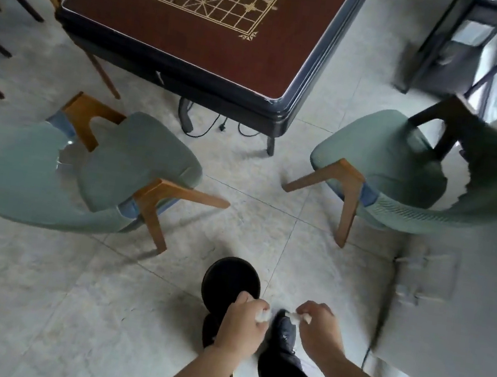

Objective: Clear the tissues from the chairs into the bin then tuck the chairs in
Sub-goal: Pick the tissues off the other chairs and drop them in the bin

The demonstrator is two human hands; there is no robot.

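- Two tissues are in my grip: my left hand [240, 322] pinches one white wad [263, 315], my right hand [318, 326] another [297, 316], both too crumpled to show a long axis.
- I judge this the binning step; the dark round bin [232, 278] sits just beyond my left hand, so next I release over it.
- Farther out, the left chair [135, 158] and right chair [384, 157] stand pulled out, seats bare, fronts angled toward the table [198, 42], not yet tucked.

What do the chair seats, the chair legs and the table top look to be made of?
Left chair seat and right chair seat: matte green fabric, softly padded. Chair legs: light wood, visible warm grain, probably lacquered. Table top: glossy dark red-brown, likely lacquered wood or laminate, with a printed gold grid and reflections.
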